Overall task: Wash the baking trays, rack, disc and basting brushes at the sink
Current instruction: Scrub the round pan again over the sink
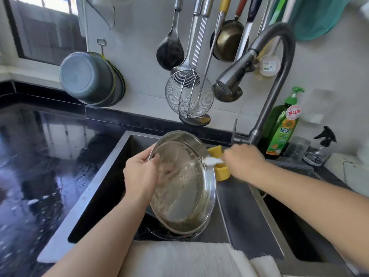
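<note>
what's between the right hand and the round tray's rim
In the head view, a white brush held by the right hand bridges to the round tray, with a yellow sponge behind.

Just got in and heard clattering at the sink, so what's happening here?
A person is washing up. The left hand grips the rim of a round metal tray, held tilted over the sink. The right hand holds a white brush against the tray's right edge. The faucet shows no water running.
</note>
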{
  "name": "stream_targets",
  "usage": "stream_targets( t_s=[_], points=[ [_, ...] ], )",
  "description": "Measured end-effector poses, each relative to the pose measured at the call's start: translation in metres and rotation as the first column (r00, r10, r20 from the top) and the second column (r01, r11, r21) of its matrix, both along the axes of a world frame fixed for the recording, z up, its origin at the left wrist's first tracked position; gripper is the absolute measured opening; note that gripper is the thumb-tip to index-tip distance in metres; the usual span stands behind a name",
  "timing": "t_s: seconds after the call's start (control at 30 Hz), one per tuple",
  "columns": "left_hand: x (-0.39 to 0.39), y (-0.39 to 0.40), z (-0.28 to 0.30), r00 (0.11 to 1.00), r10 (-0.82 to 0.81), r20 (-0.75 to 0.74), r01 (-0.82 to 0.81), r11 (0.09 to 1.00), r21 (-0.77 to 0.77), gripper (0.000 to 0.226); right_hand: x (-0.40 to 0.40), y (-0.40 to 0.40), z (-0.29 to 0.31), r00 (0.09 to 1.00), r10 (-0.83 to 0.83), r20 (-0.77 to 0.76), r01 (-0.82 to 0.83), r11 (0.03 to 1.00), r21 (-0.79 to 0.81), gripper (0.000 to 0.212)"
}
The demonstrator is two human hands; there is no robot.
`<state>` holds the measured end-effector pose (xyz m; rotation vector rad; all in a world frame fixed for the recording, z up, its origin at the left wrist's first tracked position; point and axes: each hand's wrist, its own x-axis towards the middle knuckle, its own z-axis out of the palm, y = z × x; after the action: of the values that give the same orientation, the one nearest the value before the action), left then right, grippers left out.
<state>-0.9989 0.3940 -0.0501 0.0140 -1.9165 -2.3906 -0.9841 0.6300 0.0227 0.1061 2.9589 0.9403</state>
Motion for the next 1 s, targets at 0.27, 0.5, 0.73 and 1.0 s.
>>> stream_targets(
  t_s=[0.27,0.5,0.73,1.0],
  points=[
    [0.000,-0.004,0.002,0.999,0.016,0.052,-0.018,0.999,0.050,0.038,0.004,0.004,-0.013,0.968,0.249,0.024,-0.249,0.947,0.202,0.036],
    [0.000,-0.008,0.002,0.995,0.058,0.081,-0.063,0.997,0.055,0.040,0.022,-0.002,-0.020,0.980,0.003,0.198,0.042,0.974,-0.221,0.035],
    [-0.001,-0.008,0.002,0.995,0.092,0.044,-0.095,0.994,0.060,0.037,0.041,-0.002,-0.025,0.950,-0.006,0.313,0.114,0.938,-0.326,0.029],
    [0.000,-0.006,0.002,0.997,0.082,0.006,-0.082,0.988,0.134,0.034,0.055,-0.003,-0.034,0.931,0.026,0.364,0.152,0.879,-0.452,0.030]
  ],
)
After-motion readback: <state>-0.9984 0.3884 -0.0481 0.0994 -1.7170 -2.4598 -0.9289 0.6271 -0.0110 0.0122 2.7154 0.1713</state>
